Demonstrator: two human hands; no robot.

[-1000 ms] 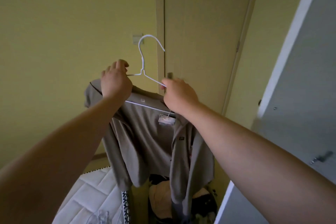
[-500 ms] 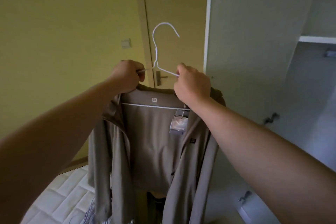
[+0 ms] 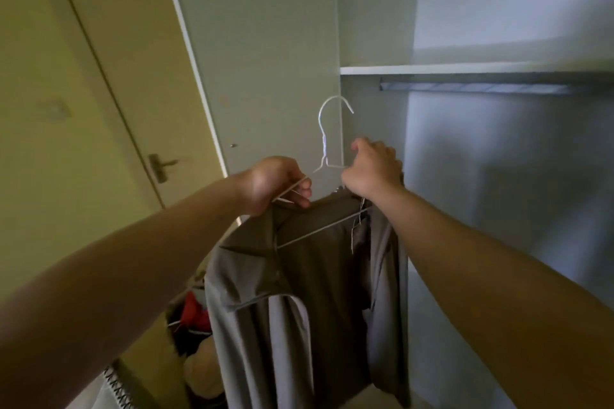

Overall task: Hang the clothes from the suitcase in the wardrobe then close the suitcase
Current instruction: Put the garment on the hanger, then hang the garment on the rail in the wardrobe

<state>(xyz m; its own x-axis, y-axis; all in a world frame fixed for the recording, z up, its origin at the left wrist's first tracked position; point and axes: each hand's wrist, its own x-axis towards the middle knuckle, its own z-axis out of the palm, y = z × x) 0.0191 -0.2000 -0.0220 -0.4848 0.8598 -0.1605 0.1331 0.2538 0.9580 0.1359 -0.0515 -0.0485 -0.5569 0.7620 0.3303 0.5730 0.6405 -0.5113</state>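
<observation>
The left forearm (image 3: 133, 262) is showing bare at lower left, the right forearm (image 3: 481, 259) bare at lower right; the left hand (image 3: 275, 184) and right hand (image 3: 372, 169) are showing uncovered, mid-frame.

Shoulders of the hanger (image 3: 323, 144) are mostly buried in the jacket (image 3: 299, 309), whose hem is chopped off by the bottom edge; door handle (image 3: 158, 167) is just blurred.

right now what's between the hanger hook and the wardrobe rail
Nothing: in the head view the stretch from hanger hook to rail shows only bare wardrobe wall.
</observation>
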